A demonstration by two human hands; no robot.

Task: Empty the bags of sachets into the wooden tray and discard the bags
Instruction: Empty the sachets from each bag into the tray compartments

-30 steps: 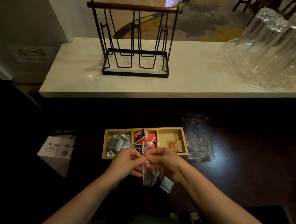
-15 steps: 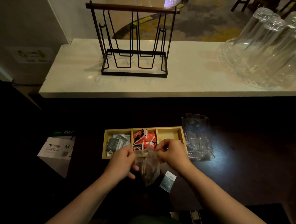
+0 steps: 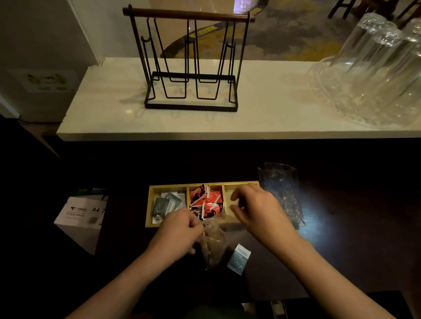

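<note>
Two hands: left hand (image 3: 178,232) grip pinching crinkled clear bag (image 3: 213,243); right hand (image 3: 257,209) grip spread over wooden tray (image 3: 148,212).

The white cardboard box (image 3: 81,216) at the left reads "A4 7" on its side, and "Mult", cut off, on its dark green top; its smaller print is too blurred to read, as is the print on the sachets

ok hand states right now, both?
Left hand: closed, pinching the clear plastic bag.
Right hand: open, empty, over the wooden tray.
</note>
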